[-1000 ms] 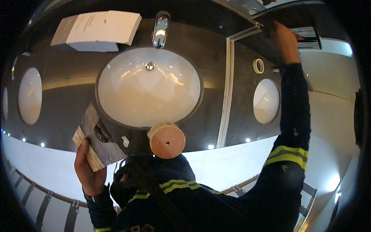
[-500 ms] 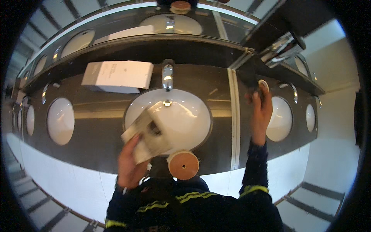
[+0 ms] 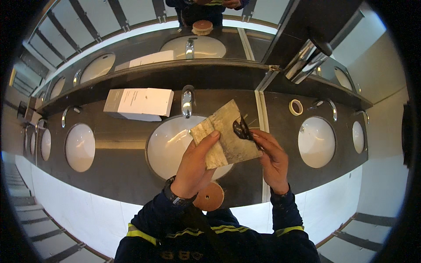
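Note:
My left hand (image 3: 198, 164) grips a flat, squarish beige-grey slab (image 3: 239, 147) by its left side, thumb on top. The slab is held tilted over the sink (image 3: 169, 147); its left strip looks paler and rougher, its material unclear. At its upper right edge sits a dark, glossy, irregular thing (image 3: 242, 129), partly hidden by my right fingers. My right hand (image 3: 274, 162) is closed on that dark thing at the slab's right edge; its kind cannot be made out. A round brown disc brush (image 3: 209, 197) with pale bristles lies at the counter's front edge, just below my left wrist.
A white box (image 3: 144, 103) stands on the dark counter (image 3: 118, 162) left of the chrome faucet (image 3: 187, 101). A tape roll (image 3: 296, 107) lies to the right, beyond a pale strip (image 3: 263, 131). Mirrors back the counter; a chrome cylinder (image 3: 307, 61) juts out at upper right.
My right hand has come back from beside the tape roll to the slab with a dark thing. My left hand has raised the slab and carried it right, toward the middle.

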{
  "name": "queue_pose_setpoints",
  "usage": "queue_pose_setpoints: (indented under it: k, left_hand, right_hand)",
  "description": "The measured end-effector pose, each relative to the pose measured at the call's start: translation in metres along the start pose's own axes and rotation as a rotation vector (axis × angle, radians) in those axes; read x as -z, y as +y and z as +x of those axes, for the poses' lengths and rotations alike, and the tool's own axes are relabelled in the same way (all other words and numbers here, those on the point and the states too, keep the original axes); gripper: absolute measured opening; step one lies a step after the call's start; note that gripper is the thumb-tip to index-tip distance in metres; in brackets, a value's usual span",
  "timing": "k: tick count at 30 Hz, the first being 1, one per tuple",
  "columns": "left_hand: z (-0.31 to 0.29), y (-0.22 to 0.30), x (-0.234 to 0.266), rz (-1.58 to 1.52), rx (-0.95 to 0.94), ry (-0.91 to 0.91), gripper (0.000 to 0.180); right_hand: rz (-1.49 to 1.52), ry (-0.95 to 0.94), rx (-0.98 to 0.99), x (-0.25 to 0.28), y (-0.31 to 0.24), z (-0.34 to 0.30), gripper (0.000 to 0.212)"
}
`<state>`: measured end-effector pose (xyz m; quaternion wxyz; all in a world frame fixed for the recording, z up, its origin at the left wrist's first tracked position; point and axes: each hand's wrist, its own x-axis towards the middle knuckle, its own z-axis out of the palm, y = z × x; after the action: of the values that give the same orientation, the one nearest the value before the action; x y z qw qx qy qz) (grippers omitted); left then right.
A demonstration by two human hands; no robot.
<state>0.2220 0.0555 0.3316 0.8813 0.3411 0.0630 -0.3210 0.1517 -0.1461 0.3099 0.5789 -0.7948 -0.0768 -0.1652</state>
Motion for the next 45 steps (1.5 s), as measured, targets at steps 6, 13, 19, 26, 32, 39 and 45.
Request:
queue_pose_setpoints:
  k: [6,13,19,26,32,39,45]
  left_hand:
    - [-0.008,-0.002,0.002,0.087,0.035,0.063,0.04]
    - [-0.032,0.0,0.037,0.149,0.006,0.117,0.04]
    - [-0.052,0.011,0.084,0.116,-0.032,0.191,0.044]
    - [-0.073,0.017,0.112,0.046,-0.104,0.289,0.046]
    - [-0.075,0.013,0.123,0.034,-0.097,0.32,0.047]
    - [-0.076,0.013,0.125,0.065,-0.118,0.349,0.046]
    - [-0.074,0.01,0.122,0.04,-0.113,0.411,0.045]
  right_hand:
    - [-0.489,-0.05,0.062,0.015,0.013,0.008,0.035]
    - [-0.126,0.437,-0.35,0.052,0.13,0.054,0.028]
    - [0.3,0.615,-0.316,0.084,0.192,0.12,0.026]
    - [-0.172,0.613,-0.205,0.077,0.197,0.146,0.033]
    - [-0.331,0.692,-0.094,0.083,0.22,0.15,0.034]
    - [-0.631,0.685,-0.032,0.083,0.216,0.157,0.03]
    - [-0.738,0.611,-0.099,0.082,0.216,0.158,0.03]
